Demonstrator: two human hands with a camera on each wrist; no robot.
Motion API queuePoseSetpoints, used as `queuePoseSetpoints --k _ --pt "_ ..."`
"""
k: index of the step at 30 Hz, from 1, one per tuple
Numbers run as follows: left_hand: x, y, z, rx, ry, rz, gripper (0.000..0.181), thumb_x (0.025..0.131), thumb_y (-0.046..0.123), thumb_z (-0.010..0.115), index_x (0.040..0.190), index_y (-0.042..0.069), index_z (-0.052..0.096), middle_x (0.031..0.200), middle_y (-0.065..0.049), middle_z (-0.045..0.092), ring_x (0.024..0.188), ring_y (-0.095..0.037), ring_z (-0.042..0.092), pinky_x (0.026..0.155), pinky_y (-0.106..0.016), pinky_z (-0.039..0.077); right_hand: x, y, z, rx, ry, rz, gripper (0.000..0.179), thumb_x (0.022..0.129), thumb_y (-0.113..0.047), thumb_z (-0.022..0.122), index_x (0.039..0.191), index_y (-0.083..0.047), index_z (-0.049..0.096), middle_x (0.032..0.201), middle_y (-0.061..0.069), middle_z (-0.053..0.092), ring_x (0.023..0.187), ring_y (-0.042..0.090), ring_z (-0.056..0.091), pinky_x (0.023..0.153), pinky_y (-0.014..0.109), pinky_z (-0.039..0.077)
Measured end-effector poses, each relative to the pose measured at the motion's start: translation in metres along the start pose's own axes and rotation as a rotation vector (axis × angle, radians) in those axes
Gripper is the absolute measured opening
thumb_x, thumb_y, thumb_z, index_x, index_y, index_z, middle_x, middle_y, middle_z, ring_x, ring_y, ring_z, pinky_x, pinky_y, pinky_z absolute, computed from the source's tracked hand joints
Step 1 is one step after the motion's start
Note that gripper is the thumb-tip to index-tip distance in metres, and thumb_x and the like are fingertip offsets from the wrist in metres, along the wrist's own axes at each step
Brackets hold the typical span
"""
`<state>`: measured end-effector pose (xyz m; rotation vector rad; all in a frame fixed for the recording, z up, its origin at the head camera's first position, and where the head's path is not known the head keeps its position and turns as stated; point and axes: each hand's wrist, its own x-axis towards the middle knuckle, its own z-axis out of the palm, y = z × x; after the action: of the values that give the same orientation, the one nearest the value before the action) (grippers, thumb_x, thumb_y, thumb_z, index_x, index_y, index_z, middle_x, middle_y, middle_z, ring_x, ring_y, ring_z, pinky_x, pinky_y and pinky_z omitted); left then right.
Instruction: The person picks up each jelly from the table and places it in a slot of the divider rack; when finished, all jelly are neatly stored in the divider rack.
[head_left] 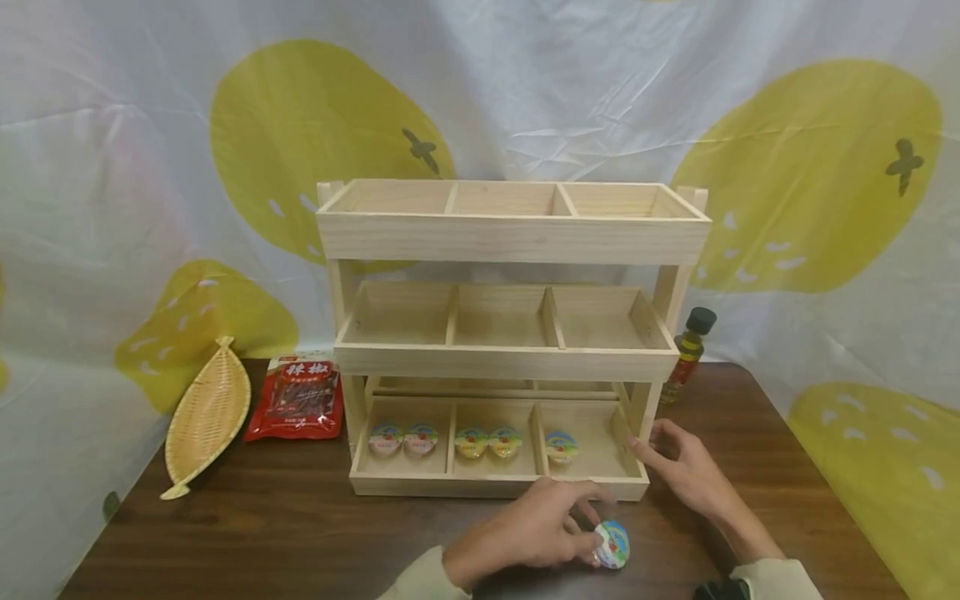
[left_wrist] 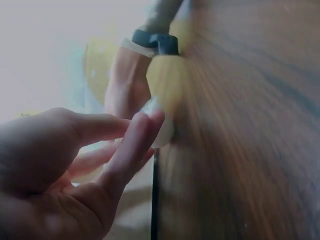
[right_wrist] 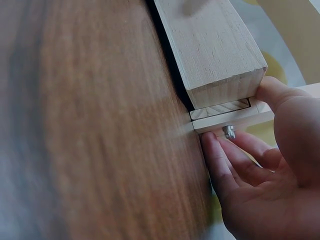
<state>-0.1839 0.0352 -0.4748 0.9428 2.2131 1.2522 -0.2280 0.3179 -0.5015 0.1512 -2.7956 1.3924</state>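
In the head view my left hand pinches a small jelly cup with a blue, green and white lid, in front of the shelf's lower right corner. That cup looks pale and blurred in the left wrist view, partly hidden by the fingertips. My right hand grips the lower right side of a three-tier wooden shelf. The right wrist view shows the thumb on one side of the side panel and fingers on the other, beside a metal bolt. Several similar cups sit in the bottom tier's compartments.
Left of the shelf lie a red bag of dried chillies and a leaf-shaped woven basket. A dark-capped bottle stands behind the shelf's right side. Everything is on a brown wooden table, with a patterned curtain behind.
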Motion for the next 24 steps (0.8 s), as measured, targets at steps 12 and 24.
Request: queuePoseSetpoints --k 12,24 --pt "-0.004 0.001 0.000 0.020 -0.055 -0.016 0.051 0.095 0.022 0.086 0.142 0.015 0.066 0.125 -0.006 0.080 0.069 0.006 0.071 0.056 -0.017 0.059 0.001 -0.003 0.000 -0.003 0.007 -0.008 0.037 0.107 -0.035 0.069 0.125 -0.003 0.067 0.116 0.011 0.077 0.108 0.014 0.070 0.085 0.022 0.055" --pt "0.007 -0.012 0.000 0.277 -0.152 0.277 0.053 0.094 0.026 0.086 0.143 0.016 0.069 0.130 0.004 0.075 0.096 0.012 0.065 0.076 -0.002 0.054 -0.001 -0.002 0.000 -0.027 0.008 0.012 0.039 0.107 -0.038 0.069 0.126 -0.005 0.067 0.118 0.010 0.077 0.114 0.020 0.070 0.086 0.022 0.055"
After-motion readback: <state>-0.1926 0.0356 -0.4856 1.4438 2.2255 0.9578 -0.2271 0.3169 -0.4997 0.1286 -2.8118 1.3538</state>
